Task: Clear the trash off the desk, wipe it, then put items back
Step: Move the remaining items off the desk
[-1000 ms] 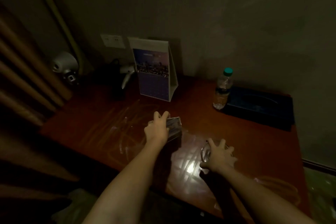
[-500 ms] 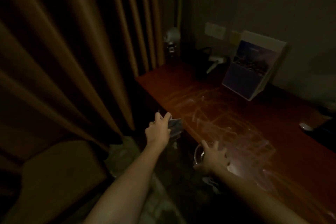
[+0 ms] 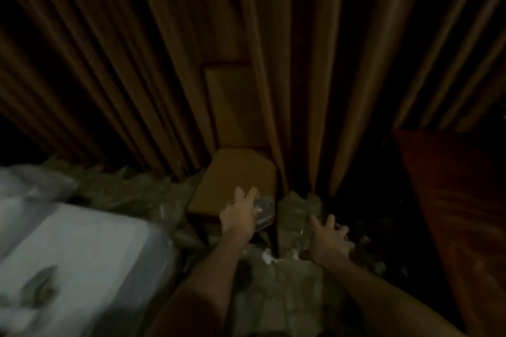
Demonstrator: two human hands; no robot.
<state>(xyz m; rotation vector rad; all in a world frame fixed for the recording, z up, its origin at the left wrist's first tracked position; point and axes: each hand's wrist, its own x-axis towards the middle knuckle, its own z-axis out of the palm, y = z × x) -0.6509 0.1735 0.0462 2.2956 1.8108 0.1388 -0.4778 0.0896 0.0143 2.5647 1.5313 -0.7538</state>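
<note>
My left hand [image 3: 238,213] grips a small clear box-like object [image 3: 264,210] from above, holding it over the front right corner of a brown chair seat [image 3: 232,180]. My right hand [image 3: 327,241] holds a round clear glass dish [image 3: 308,231] from above with spread, curled fingers, lower and to the right, over the floor. The red-brown desk [image 3: 454,200] lies at the right edge, its top streaked. The room is dim and the frame is blurred.
Brown curtains [image 3: 273,49] hang behind the chair, whose backrest [image 3: 230,101] stands between the folds. A white plastic-covered bed or bag [image 3: 74,254] fills the lower left. The patterned carpet [image 3: 273,282] carries a few small white scraps [image 3: 268,257].
The view has swung left from the desk to the chair and curtains. Both hands have carried the clear box and the glass dish off the desk, now over the chair and floor.
</note>
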